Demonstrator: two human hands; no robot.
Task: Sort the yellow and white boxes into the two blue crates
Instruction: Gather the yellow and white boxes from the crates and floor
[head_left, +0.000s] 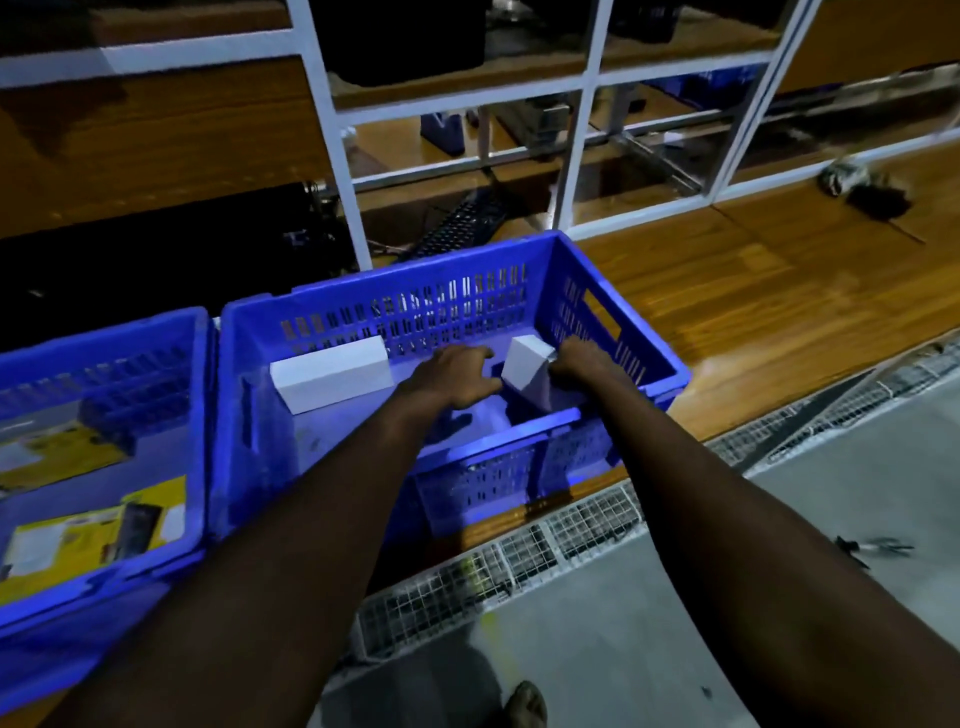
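Two blue crates stand side by side on a wooden bench. The right crate (613, 291) holds a long white box (332, 379) lying at its left, and a second white box (527, 366) standing tilted near its right wall. Both my hands are inside this crate. My right hand (584, 358) grips the tilted white box from the right. My left hand (462, 374) is just left of that box, fingers curled beside it; contact is unclear. The left crate (200, 395) contains yellow boxes (98, 525).
A white metal frame with glass panes (571, 156) rises behind the crates. A dark keyboard (457, 223) lies beyond it. Wire mesh (519, 561) runs along the bench's front edge, above a grey floor. A dark object (872, 195) sits at the far right of the bench.
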